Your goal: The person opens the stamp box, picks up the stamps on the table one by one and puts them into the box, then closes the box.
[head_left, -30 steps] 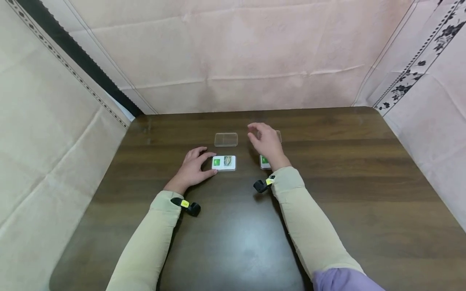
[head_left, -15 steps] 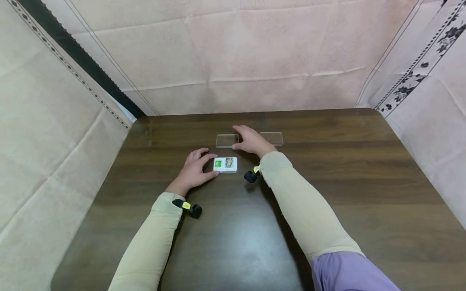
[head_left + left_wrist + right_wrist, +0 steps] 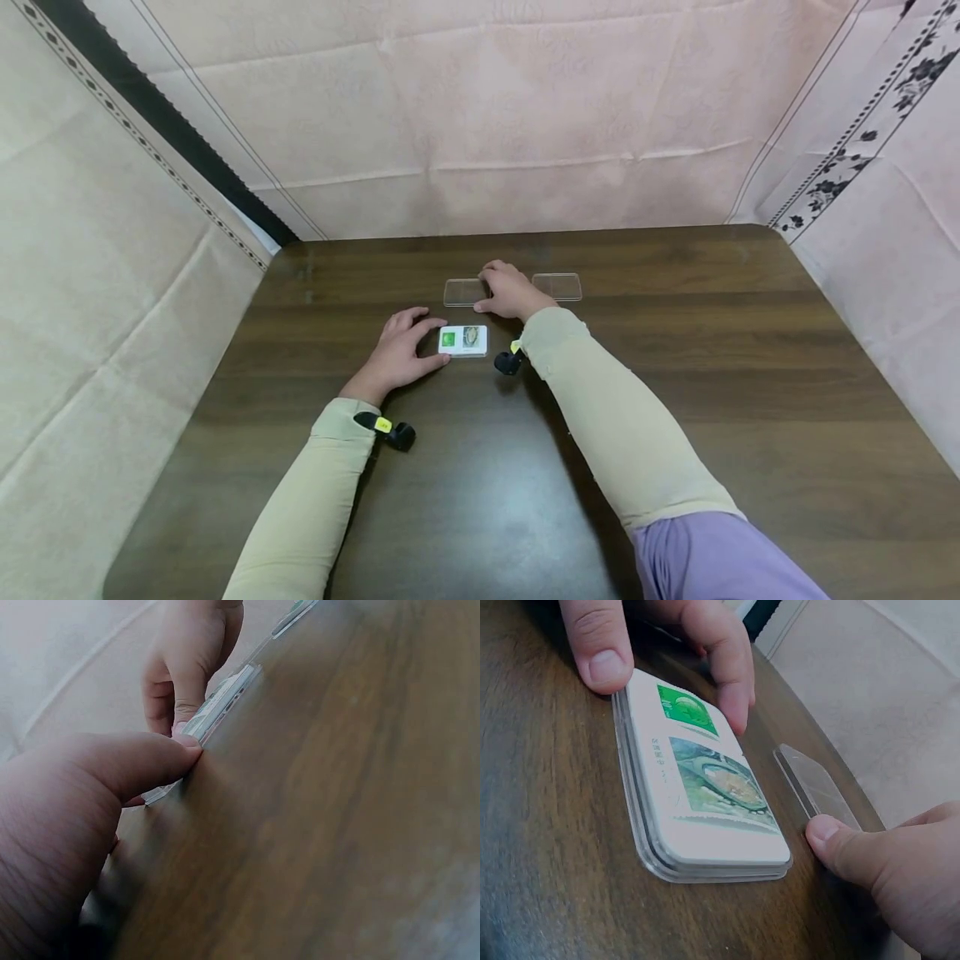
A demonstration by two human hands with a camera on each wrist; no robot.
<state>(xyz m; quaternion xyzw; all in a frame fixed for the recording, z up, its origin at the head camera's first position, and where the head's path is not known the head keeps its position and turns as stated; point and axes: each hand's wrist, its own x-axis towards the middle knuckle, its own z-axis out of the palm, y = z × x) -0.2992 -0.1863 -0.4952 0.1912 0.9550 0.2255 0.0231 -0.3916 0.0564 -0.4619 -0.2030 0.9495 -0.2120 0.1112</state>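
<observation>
A flat clear plastic case (image 3: 462,342) holds a white card printed with green pictures; the right wrist view shows the card (image 3: 712,847) close up. My left hand (image 3: 397,354) pinches this case at its left end, thumb (image 3: 150,761) on the near edge and index finger on the far one. Behind it lies a clear plastic lid (image 3: 461,292). My right hand (image 3: 510,292) grips the lid's right end, its thumb (image 3: 829,832) on the near edge; the fingers behind are partly hidden.
A second clear lid (image 3: 558,287) lies right of the right hand on the brown wooden table (image 3: 712,350). Another case (image 3: 296,616) shows at the top of the left wrist view; the right arm hides it in the head view.
My right hand has moved left, from beside the right-hand lid to the left-hand one, and its fingers have closed at that lid's end. The left hand has stayed on the case.
</observation>
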